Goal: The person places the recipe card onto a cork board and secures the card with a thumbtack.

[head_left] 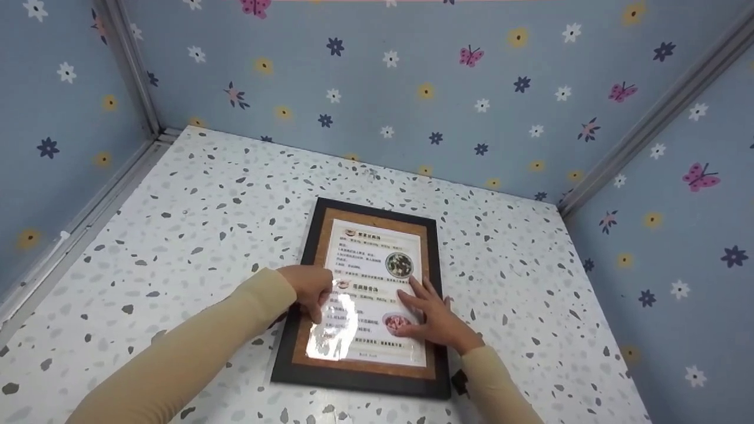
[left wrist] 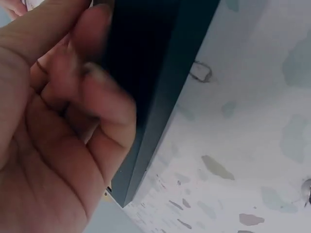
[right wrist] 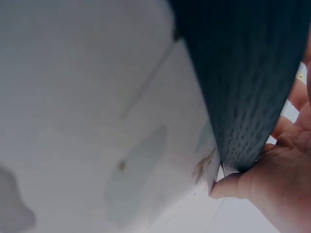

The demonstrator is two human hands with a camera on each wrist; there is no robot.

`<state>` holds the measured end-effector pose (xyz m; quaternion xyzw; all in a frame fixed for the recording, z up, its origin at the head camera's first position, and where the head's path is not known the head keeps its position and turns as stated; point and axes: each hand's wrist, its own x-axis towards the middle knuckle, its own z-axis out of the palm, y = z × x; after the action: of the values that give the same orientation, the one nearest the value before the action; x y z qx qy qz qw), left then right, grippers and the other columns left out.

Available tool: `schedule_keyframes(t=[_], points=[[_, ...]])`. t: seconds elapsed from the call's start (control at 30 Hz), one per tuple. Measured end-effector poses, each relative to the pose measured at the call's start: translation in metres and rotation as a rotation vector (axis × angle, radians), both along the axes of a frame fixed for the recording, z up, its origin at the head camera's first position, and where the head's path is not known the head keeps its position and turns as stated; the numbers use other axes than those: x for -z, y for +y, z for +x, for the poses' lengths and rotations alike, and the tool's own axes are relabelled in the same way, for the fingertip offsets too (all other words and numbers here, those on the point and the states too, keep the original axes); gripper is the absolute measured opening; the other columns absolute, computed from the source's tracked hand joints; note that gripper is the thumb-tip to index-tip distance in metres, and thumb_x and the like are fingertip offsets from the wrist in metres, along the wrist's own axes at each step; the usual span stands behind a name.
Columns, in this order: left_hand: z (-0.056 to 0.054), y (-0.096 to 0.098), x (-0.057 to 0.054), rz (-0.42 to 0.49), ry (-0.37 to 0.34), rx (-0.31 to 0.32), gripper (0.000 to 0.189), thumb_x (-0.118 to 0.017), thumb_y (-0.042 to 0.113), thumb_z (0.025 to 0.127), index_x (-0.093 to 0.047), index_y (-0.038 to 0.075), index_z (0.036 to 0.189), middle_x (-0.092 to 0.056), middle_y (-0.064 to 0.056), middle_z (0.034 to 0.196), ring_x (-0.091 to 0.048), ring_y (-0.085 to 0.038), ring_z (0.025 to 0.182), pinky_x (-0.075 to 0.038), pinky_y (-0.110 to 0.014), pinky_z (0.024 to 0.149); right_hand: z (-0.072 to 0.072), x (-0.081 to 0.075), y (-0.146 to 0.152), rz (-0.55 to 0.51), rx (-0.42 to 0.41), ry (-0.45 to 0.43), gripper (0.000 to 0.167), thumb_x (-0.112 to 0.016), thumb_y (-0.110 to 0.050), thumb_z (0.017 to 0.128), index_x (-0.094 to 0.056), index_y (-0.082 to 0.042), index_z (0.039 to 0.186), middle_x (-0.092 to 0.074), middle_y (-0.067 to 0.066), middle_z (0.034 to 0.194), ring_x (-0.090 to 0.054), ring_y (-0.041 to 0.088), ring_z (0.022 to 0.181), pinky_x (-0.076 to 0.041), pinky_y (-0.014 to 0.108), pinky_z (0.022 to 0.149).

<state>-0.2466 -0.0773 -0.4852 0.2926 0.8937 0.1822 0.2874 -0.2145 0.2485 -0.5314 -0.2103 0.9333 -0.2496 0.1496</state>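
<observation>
A black picture frame (head_left: 365, 383) with a brown inner border lies face up on the speckled tabletop. Inside it is a glossy white recipe sheet (head_left: 377, 297) with Chinese text and two pictures of food bowls; bright glare covers its lower left. My left hand (head_left: 309, 288) is over the frame's left side, fingers curled, thumb pointing down at the brown border. In the left wrist view its curled fingers show nothing between them, right beside the dark frame edge (left wrist: 146, 87). Spread fingers of my right hand (head_left: 442, 321) rest on the sheet's right side, near the lower bowl picture.
White tabletop (head_left: 530, 294) with grey flecks surrounds the frame. Blue panels with flowers and butterflies (head_left: 406, 106) stand at the back and on both sides, joined by grey metal posts (head_left: 660, 112).
</observation>
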Motion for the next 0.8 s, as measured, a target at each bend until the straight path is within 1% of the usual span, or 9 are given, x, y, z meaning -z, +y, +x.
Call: schedule_keyframes(t=[0.13,0.23,0.3,0.4,0.47,0.57,0.6,0.73,0.8], points=[[0.002,-0.002,0.003,-0.054,0.063,-0.03,0.045,-0.091,0.03,0.07,-0.052,0.014,0.055,-0.047,0.006,0.05,-0.042,-0.01,0.048,-0.034,-0.027,0.047,0.0,0.0,-0.001,0.001,0.002,-0.003,0.092,-0.074,-0.065,0.074,-0.042,-0.027,0.151,-0.009,0.0,0.165,0.006,0.03,0.149,0.002,0.073,0.105],[0.007,-0.003,0.008,-0.064,0.113,-0.059,0.049,-0.09,0.037,0.071,-0.049,0.015,0.055,-0.045,0.007,0.052,-0.04,-0.012,0.049,-0.034,-0.029,0.048,0.001,0.0,-0.001,-0.005,0.001,-0.008,0.091,-0.074,-0.065,0.074,-0.042,-0.026,0.151,-0.009,0.0,0.165,0.007,0.03,0.15,0.003,0.073,0.105],[0.011,-0.002,0.012,-0.047,0.145,-0.075,0.048,-0.087,0.043,0.073,-0.051,0.015,0.056,-0.046,0.006,0.053,-0.041,-0.013,0.05,-0.036,-0.03,0.048,0.001,0.001,0.001,-0.003,0.008,-0.011,0.091,-0.074,-0.065,0.074,-0.042,-0.027,0.151,-0.009,0.0,0.165,0.007,0.029,0.15,0.003,0.073,0.105],[0.018,-0.001,0.017,0.041,0.158,-0.127,0.047,-0.08,0.046,0.08,-0.053,0.014,0.06,-0.047,0.004,0.055,-0.044,-0.014,0.05,-0.038,-0.031,0.049,0.003,0.001,0.002,-0.012,0.014,-0.006,0.091,-0.075,-0.064,0.074,-0.042,-0.026,0.151,-0.009,0.001,0.165,0.006,0.03,0.15,0.003,0.073,0.105],[0.02,-0.006,0.018,0.118,0.15,-0.176,0.041,-0.075,0.042,0.086,-0.055,0.014,0.064,-0.05,0.003,0.059,-0.047,-0.014,0.052,-0.04,-0.031,0.051,0.004,0.001,0.001,-0.018,0.01,-0.001,0.091,-0.075,-0.063,0.075,-0.041,-0.026,0.151,-0.008,0.001,0.165,0.005,0.03,0.15,0.003,0.074,0.105],[0.021,-0.022,0.017,0.24,0.139,-0.248,0.028,-0.07,0.025,0.092,-0.061,0.013,0.068,-0.054,0.003,0.063,-0.05,-0.013,0.056,-0.042,-0.03,0.055,0.003,0.0,0.0,-0.023,-0.001,0.009,0.092,-0.074,-0.064,0.075,-0.04,-0.026,0.151,-0.008,0.001,0.165,0.005,0.03,0.15,0.003,0.074,0.104],[0.021,-0.028,0.016,0.269,0.145,-0.259,0.025,-0.069,0.021,0.093,-0.063,0.012,0.07,-0.054,0.002,0.064,-0.05,-0.013,0.057,-0.042,-0.03,0.056,0.003,0.0,-0.001,-0.021,-0.003,0.01,0.092,-0.074,-0.064,0.075,-0.04,-0.027,0.152,-0.007,0.001,0.165,0.005,0.03,0.15,0.003,0.074,0.105],[0.025,-0.053,0.013,0.313,0.183,-0.287,0.015,-0.065,0.011,0.092,-0.07,0.009,0.079,-0.059,0.004,0.069,-0.053,-0.013,0.063,-0.046,-0.032,0.062,0.003,0.0,-0.001,0.005,-0.013,0.016,0.092,-0.072,-0.066,0.075,-0.039,-0.027,0.152,-0.007,0.0,0.165,0.005,0.03,0.15,0.002,0.074,0.104],[0.03,-0.065,0.012,0.296,0.202,-0.306,0.011,-0.064,0.009,0.092,-0.072,0.008,0.084,-0.062,0.003,0.074,-0.055,-0.013,0.067,-0.048,-0.033,0.066,0.003,0.0,-0.001,0.019,-0.021,0.018,0.092,-0.072,-0.067,0.076,-0.039,-0.027,0.152,-0.007,0.0,0.165,0.005,0.03,0.15,0.002,0.074,0.104]])
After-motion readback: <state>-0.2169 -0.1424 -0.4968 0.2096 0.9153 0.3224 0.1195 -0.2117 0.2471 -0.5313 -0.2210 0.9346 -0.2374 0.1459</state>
